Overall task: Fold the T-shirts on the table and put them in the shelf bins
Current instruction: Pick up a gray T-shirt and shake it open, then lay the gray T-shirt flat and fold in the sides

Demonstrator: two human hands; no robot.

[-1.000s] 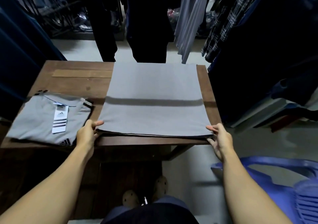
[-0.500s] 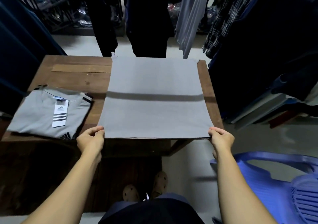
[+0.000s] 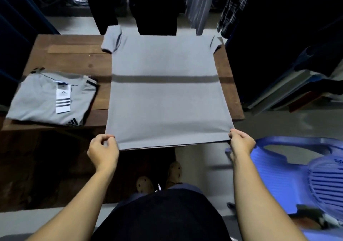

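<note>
Plain grey T-shirt [image 3: 167, 92] is lying spread flat on the brown wooden surface [image 3: 74, 55], sleeves at the far end, hem hanging a bit past the near edge. The left hand [image 3: 103, 150] has its fingers [image 3: 109, 138] pinched on the near-left hem corner, and the right hand [image 3: 241, 142] is grasping the near-right corner the same way. A folded grey T-shirt with a striped tag [image 3: 46, 100] sits off to the left, not touching it. A blue plastic chair [image 3: 297, 166] is just by the right hand.
</note>
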